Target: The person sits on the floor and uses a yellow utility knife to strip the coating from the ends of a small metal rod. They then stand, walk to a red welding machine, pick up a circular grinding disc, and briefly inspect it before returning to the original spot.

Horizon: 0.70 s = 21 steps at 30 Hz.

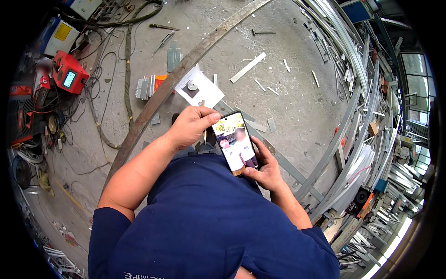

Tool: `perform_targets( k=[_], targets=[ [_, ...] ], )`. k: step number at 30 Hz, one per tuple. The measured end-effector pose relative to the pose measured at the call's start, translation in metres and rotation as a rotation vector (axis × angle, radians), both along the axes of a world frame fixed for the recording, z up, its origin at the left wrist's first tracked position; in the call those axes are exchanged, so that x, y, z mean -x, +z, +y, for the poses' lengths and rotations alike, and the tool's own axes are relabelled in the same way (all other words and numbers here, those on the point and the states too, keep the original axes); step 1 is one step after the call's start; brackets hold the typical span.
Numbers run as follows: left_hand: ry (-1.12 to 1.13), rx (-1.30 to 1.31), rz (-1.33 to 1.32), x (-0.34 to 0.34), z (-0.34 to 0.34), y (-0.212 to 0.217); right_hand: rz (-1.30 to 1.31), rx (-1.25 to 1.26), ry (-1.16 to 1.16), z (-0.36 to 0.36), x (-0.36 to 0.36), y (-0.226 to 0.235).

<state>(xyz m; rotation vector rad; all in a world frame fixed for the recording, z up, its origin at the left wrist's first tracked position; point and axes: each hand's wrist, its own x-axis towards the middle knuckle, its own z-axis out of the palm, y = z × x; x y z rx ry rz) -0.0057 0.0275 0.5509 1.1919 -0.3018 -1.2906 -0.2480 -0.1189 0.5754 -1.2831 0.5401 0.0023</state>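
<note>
A smartphone with a lit screen is held in front of my chest, in both hands. My right hand cups its lower right edge, thumb at the bottom corner. My left hand grips its upper left edge, thumb on the screen's top corner. A thin stick-like item also pokes out of my left hand; its kind is unclear. Below the phone is my dark blue shirt.
A long curved metal strip crosses the concrete floor. A paper sheet and cut metal pieces lie beyond it. A red welding machine with cables sits at the left. Stacked metal profiles fill the right side.
</note>
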Motion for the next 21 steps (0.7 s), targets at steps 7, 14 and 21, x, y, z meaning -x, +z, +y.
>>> perform_targets(
  k=[7, 14, 21],
  targets=[
    [-0.012, 0.046, 0.04, 0.0, 0.009, -0.003, -0.019, -0.148, 0.085, -0.009, -0.001, 0.0],
    [-0.079, 0.045, -0.261, -0.002, 0.007, -0.018, 0.014, -0.828, 0.226, -0.019, -0.037, -0.023],
    [0.151, -0.329, -0.373, -0.054, 0.095, -0.078, 0.959, 0.034, 0.327, -0.016, 0.043, -0.13]
  ],
)
